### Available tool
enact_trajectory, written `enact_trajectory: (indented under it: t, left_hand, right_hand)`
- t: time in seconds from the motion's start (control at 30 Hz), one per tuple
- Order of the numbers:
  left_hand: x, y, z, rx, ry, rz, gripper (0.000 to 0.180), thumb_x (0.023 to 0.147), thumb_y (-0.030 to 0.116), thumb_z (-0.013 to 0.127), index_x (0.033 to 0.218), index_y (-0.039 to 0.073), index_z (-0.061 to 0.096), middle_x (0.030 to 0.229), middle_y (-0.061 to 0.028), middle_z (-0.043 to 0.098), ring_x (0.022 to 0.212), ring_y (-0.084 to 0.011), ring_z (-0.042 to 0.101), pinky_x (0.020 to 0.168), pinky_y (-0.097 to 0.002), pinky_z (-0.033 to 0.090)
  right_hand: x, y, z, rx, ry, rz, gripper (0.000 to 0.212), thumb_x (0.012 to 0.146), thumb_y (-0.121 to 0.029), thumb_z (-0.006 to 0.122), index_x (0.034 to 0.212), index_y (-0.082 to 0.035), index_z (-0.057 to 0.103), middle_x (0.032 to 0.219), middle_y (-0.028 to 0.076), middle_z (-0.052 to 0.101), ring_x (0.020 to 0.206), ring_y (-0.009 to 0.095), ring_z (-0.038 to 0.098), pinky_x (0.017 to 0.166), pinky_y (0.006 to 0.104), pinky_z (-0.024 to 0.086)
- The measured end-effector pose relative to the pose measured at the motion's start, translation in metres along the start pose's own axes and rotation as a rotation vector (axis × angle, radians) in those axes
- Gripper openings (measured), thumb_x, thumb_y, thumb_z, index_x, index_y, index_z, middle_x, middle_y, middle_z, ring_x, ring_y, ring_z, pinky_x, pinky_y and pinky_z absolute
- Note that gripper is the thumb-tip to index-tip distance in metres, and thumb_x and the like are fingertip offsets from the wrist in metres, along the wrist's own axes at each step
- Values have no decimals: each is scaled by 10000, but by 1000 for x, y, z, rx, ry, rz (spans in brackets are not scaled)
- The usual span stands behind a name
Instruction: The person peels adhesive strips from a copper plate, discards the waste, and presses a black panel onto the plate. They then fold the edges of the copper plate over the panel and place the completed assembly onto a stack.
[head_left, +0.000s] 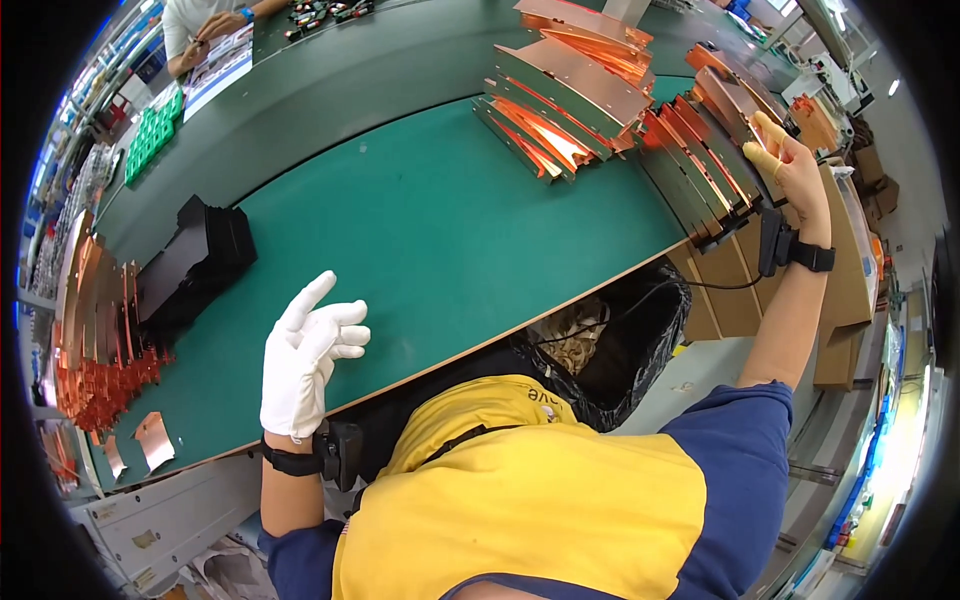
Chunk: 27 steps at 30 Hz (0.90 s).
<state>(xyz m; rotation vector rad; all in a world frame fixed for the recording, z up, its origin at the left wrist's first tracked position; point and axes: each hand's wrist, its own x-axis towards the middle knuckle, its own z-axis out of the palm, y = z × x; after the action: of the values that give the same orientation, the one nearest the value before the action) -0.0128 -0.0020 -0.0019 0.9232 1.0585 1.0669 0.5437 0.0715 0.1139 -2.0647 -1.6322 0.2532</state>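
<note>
My left hand [305, 360], in a white glove, hovers over the green mat [420, 250] near its front edge. Its fingers are spread with nothing in them. At the far right, my bare right hand [795, 175] wears pale finger cots and pinches the edge of a copper-coloured metal plate [728, 105] in a stack. Beside it, more thin copper-coloured plates [700, 165] lean in a row. A taller pile of bent copper-coloured sheets [575, 85] lies to the left of that row.
Black bent parts [200, 255] and copper-coloured pieces [105, 320] stand at the left, with two small loose pieces [153, 440] nearby. A black-lined bin [645, 340] sits below the front edge. Cardboard boxes [850, 270] are at the right. Across the bench, another person's hands [220, 25] work.
</note>
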Motion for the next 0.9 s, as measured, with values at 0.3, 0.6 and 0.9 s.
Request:
enact_trajectory:
  t: [0.3, 0.6, 0.9]
  left_hand:
    - [-1, -10, -5, -3, -8, 12, 592, 908, 201, 653, 1380, -67, 419, 1061, -157, 686, 845, -183, 671, 748, -280, 537]
    - [-7, -17, -10, 24, 25, 7, 571, 905, 206, 658, 1365, -57, 446, 1061, -146, 687, 839, -173, 666, 744, -268, 532]
    - [-7, -16, -2, 50, 35, -14, 506, 917, 188, 640, 1334, -55, 486, 1070, -153, 682, 855, -179, 665, 757, -284, 534]
  right_hand:
    - [3, 2, 8, -166, -132, -151, 563, 849, -271, 747, 1339, -62, 564, 1238, 49, 636, 1102, 109, 552, 967, 251, 400]
    - [16, 19, 0, 110, -39, 4, 533, 851, -278, 741, 1309, -51, 588, 1289, 71, 609, 1172, 136, 545, 1001, 277, 394]
    - [8, 28, 10, -116, 15, -85, 483, 874, -286, 715, 1284, -55, 608, 1360, 118, 558, 1290, 203, 481, 1052, 311, 363]
